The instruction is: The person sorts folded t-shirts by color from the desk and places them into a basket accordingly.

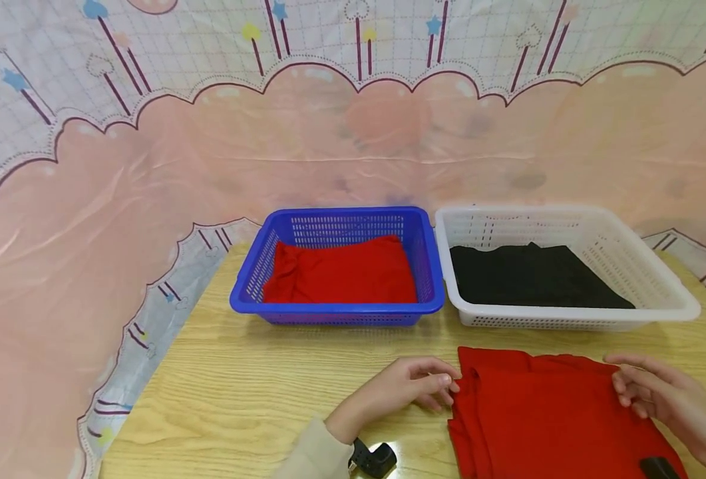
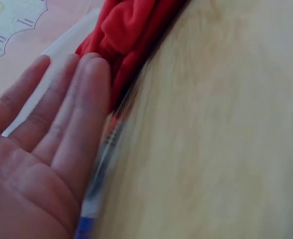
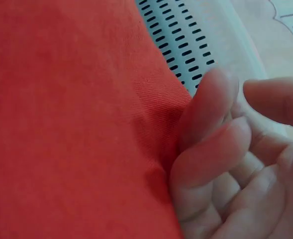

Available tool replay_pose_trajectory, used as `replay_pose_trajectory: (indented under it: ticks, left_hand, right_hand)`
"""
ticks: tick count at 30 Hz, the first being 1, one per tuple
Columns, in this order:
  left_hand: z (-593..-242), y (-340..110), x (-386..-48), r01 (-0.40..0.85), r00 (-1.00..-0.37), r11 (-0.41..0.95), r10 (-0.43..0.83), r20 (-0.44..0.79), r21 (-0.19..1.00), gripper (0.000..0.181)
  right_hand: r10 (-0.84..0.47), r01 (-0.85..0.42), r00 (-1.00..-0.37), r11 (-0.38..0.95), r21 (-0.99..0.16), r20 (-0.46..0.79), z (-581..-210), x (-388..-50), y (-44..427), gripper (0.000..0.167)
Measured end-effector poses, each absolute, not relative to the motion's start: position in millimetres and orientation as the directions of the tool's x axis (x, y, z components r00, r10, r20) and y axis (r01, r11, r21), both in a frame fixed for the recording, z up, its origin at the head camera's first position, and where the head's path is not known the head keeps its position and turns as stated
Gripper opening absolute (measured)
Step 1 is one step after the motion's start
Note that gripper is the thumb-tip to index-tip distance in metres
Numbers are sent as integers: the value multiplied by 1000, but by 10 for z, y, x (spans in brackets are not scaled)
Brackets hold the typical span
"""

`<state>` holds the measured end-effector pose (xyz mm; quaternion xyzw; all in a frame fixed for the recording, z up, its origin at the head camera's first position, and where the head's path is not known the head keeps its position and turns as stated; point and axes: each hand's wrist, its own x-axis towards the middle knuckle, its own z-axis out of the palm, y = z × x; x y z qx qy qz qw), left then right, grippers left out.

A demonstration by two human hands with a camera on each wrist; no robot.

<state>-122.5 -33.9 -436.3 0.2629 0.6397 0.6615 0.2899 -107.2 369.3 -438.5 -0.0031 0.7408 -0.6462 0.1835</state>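
A folded red garment (image 1: 556, 419) lies on the wooden table at the front right, with several layers showing along its left side. My left hand (image 1: 415, 384) is at that left edge; in the left wrist view its extended fingers (image 2: 81, 104) reach the bunched red cloth (image 2: 129, 30). At the opposite edge is my right hand (image 1: 667, 396). The right wrist view shows its loosely bent fingers (image 3: 211, 154) against the side of the red cloth (image 3: 76, 129), with the thumb apart and no cloth pinched.
Behind, a blue basket (image 1: 337, 309) holds folded red cloth (image 1: 347, 273). Touching its right side, a white basket (image 1: 580, 314) holds folded black cloth (image 1: 526, 276). A patterned sheet (image 1: 329, 146) hangs behind the table (image 1: 239, 399). Black wrist devices show near both hands.
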Motion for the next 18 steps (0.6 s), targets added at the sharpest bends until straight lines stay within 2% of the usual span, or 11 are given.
replay_pose_trajectory:
  ticks: [4, 9, 13, 14, 16, 18]
  left_hand:
    - [-4460, -349, -1240, -122, -669, -47, 742, -47, 991, 32]
    - [-4584, -410, -1354, -144, -673, -113, 740, -13, 983, 35]
    - [-4614, -421, -1405, -170, -670, -115, 742, -29, 979, 36]
    - [-4616, -417, -1410, -177, -669, -109, 743, -38, 978, 36]
    - [-4615, -407, -1412, -184, -666, -86, 743, -60, 979, 35]
    - [-4607, -393, -1406, -189, -666, -53, 741, -88, 981, 34]
  right_hand:
    - [-194, 308, -907, 302, -902, -375, -4383, -1107, 3677, 26]
    - [-104, 376, -883, 426, -823, -457, -4384, -1154, 3728, 49]
    - [-10, 393, -894, 460, -796, -447, -4419, -1153, 3823, 32]
    - [-1, 387, -898, 473, -791, -440, -4428, -1152, 3842, 32]
    - [15, 393, -894, 510, -765, -449, -4433, -1152, 3874, 42]
    - [26, 417, -873, 555, -720, -486, -4417, -1150, 3891, 66]
